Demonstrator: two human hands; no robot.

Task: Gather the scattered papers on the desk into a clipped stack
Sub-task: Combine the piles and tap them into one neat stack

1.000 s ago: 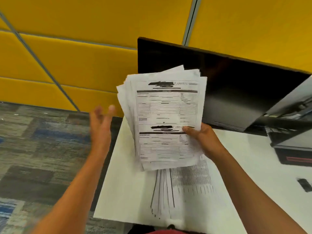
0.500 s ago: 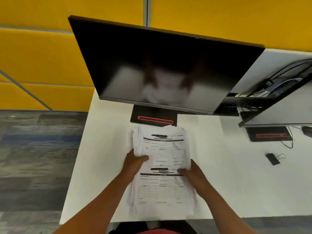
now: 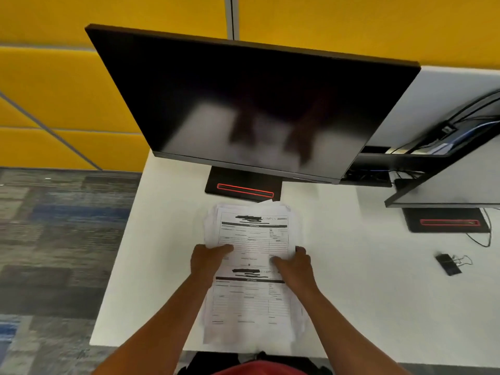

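Observation:
A stack of printed forms lies flat on the white desk, just in front of the monitor base. Its edges are uneven, with sheets sticking out on the left and bottom. My left hand grips the stack's left edge, thumb on top of the top sheet. My right hand holds the right edge the same way, thumb across the paper. A black binder clip lies on the desk far to the right, apart from both hands.
A large dark monitor on a black base with a red outline stands behind the stack. A second monitor base and cables sit at the right. The desk's left edge drops to carpet.
The stack was held up in my right hand alone; it has come down flat on the desk, and my left hand has taken its left edge. The view swung right and down.

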